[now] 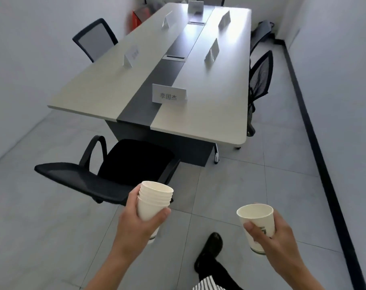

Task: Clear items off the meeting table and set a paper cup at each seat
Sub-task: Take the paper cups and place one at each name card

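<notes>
Where left hand (134, 222) grips cup stack (157, 195), its lower wall is hidden.

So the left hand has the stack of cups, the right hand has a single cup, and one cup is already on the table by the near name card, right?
Not quite: the head view shows no cup on the table yet, none by the near name card. The left hand grips the stack of cups and the right hand holds a single cup.
</notes>
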{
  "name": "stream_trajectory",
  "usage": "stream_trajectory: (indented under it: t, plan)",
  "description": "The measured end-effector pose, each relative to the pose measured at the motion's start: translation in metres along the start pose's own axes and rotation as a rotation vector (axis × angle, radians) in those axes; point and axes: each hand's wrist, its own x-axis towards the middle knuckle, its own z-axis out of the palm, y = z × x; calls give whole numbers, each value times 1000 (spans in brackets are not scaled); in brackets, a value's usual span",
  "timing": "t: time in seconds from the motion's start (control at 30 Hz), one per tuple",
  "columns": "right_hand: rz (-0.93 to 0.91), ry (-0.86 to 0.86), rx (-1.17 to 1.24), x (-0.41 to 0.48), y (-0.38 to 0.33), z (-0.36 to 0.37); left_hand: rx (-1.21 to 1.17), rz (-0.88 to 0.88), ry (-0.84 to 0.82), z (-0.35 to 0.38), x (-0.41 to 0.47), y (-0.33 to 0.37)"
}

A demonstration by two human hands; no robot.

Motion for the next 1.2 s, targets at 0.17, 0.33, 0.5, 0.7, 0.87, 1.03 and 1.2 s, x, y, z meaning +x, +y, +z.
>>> stream_trajectory:
  t: [0.17, 0.33, 0.5, 0.7, 0.87, 1.03, 1.2]
  plan:
    - [41, 39, 44, 114, -3, -14, 2, 4, -6, 37, 94, 16]
    - [-3, -31, 22, 237, -36, -7, 10, -5, 66, 58, 184, 44]
    - [-56, -132, -62, 342, -73, 19, -17, -59, 102, 74, 243, 48]
    - [-113, -163, -165, 464, -112, 69, -36, -114, 116, 77, 321, 39]
    - [-93, -177, -103, 561, -145, 120, -95, -144, 154, 65, 411, 35]
    - [-90, -150, -136, 662, -166, 180, -123, -157, 161, 52, 499, 36]
    - [-25, -163, -226, 731, -154, 249, -120, -203, 179, 31, 551, 34]
